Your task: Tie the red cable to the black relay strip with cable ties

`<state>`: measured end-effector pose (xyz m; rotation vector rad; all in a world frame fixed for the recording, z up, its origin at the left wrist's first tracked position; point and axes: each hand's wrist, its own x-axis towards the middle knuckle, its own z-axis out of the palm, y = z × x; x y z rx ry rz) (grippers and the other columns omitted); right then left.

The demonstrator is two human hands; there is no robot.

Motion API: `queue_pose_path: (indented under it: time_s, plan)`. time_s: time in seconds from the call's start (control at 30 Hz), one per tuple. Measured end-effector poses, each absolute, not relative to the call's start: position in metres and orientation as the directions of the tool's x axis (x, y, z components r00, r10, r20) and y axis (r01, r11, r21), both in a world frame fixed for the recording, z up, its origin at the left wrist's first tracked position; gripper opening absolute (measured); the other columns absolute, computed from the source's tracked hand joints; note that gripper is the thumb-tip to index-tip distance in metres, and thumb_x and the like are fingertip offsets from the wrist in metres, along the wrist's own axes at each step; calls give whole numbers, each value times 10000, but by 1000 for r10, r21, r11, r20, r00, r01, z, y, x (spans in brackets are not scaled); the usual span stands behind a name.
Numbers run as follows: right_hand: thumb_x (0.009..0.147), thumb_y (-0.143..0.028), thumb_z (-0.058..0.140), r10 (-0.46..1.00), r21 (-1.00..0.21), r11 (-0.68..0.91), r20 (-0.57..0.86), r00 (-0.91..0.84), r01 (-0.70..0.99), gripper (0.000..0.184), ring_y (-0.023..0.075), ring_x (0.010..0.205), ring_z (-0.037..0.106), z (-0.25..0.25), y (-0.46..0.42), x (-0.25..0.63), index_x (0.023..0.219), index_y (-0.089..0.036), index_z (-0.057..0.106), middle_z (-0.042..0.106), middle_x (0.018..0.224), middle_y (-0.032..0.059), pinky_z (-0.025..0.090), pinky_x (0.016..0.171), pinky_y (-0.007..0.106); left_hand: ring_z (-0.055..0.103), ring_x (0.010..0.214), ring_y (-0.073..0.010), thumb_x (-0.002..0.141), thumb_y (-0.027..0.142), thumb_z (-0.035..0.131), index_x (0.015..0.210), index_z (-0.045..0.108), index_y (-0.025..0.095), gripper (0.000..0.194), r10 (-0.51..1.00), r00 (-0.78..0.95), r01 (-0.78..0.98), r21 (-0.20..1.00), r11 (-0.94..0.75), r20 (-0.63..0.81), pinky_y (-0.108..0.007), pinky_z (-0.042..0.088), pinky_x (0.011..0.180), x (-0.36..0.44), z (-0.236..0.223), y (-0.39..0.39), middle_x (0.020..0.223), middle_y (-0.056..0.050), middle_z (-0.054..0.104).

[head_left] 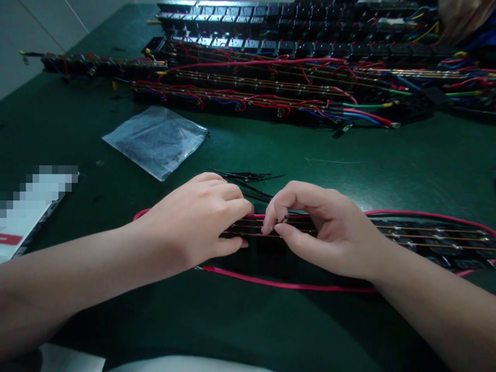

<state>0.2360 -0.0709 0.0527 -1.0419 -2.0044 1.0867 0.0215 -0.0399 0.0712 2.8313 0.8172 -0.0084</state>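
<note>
A long black strip with copper rods (437,235) lies across the table before me. My left hand (211,214) is closed over its left part, thumb on the near side and fingers on the far side. My right hand (329,227) pinches thumb and forefinger over the rods just to the right. A small dark end shows between those fingertips, seemingly of a black cable tie (285,219). Loose black cable ties (251,176) lie just beyond both hands. One red cable (290,285) loops along the near side of the strip and another along its far side.
A clear plastic bag (158,139) with dark contents lies beyond my left hand. Several similar wired strips (232,98) stretch across the back. Another person's hand (463,20) is at the top right. A blurred-out flat item (34,212) sits at the left.
</note>
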Motion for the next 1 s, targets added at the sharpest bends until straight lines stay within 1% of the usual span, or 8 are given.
queue_pose_path:
  time_s: [0.37, 0.67, 0.8, 1.0]
  plan:
    - [751, -58, 542, 846, -902, 338, 166, -506, 269, 166, 136, 702, 636, 55, -71, 237, 780, -221, 547, 671, 768, -6, 525, 660, 269, 657, 874, -239, 836, 300, 638, 963, 701, 173, 191, 530, 846, 531, 187, -826, -60, -434, 486, 874, 23, 70, -38, 918, -54, 698]
    - [767, -74, 526, 840, -894, 348, 163, -518, 282, 152, 143, 698, 620, 56, -71, 238, 768, -226, 534, 662, 765, -3, 511, 649, 278, 652, 872, -225, 835, 301, 640, 951, 701, 179, 179, 531, 844, 535, 187, -824, -76, -415, 482, 877, 23, 71, -38, 912, -48, 696]
    - [771, -68, 545, 817, -857, 402, 176, -550, 323, 145, 149, 730, 596, 55, -70, 237, 781, -212, 562, 652, 795, 10, 489, 678, 285, 655, 886, -231, 836, 304, 648, 957, 700, 175, 185, 538, 839, 542, 207, -815, -81, -442, 482, 902, 24, 69, -38, 926, -50, 698]
    - [763, -40, 567, 769, -772, 521, 240, -593, 364, 152, 153, 748, 546, 54, -68, 236, 777, -191, 576, 608, 765, 16, 459, 708, 288, 657, 880, -222, 832, 304, 675, 958, 693, 176, 180, 530, 846, 528, 233, -817, -60, -454, 484, 914, 23, 68, -39, 933, -48, 700]
